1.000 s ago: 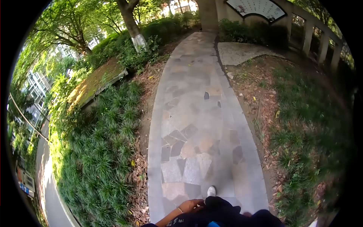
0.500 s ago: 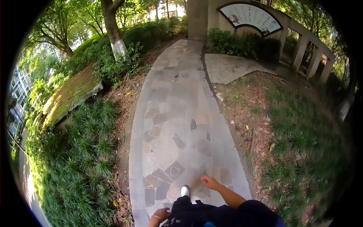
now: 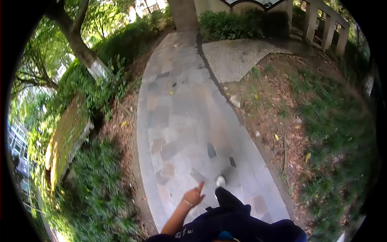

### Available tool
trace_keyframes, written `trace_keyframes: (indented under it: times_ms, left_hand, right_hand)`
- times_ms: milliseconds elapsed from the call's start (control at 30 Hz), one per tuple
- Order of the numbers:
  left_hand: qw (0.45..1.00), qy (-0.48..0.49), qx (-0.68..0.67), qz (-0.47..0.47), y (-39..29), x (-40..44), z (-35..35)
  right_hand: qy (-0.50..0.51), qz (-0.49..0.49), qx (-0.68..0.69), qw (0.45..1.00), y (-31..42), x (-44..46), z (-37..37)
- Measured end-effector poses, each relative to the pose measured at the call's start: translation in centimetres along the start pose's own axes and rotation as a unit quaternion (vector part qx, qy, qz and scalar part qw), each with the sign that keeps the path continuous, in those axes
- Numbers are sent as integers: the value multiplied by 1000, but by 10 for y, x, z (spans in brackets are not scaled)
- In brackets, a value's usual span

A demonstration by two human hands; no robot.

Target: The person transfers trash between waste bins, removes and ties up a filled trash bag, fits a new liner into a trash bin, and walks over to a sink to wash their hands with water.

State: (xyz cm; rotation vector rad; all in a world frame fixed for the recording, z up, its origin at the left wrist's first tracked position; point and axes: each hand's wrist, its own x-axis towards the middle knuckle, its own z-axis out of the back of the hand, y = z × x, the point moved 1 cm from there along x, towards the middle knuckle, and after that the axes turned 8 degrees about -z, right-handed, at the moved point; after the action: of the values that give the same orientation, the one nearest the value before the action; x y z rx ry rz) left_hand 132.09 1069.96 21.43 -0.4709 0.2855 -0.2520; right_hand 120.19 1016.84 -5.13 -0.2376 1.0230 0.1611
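Observation:
My left hand [image 3: 194, 196] is held out in front of my dark clothing [image 3: 225, 215], over the stone path [image 3: 177, 137]. One finger is stretched out, the others look loosely bent, and nothing shows in it. A thin bracelet [image 3: 187, 202] circles that wrist. A white shoe [image 3: 220, 181] is on the paving, to the right of the hand. My right hand is out of sight.
Grassy plants [image 3: 100, 189] and dry leaves border the path on the left, more plants [image 3: 330, 121] on the right. A tree [image 3: 80, 48] with a white-painted base stands at the upper left. Ahead are a pillar [image 3: 184, 16] and a wall with openings [image 3: 328, 30].
My left hand has swung forward from beside my body. The right hand, in view half a second ago, has dropped out of sight. The view has tilted, and the shoe now appears farther right.

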Motion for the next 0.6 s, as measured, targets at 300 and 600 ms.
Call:
trace_keyframes:
  times_ms: [300,600]
  left_hand:
    - [970,7,-122,212,121,71,69]
    - [926,165,-77,330,262,237,137]
  right_hand:
    - [-287,208,338,872,234,109,542]
    - [-338,336,423,771,268,199,778]
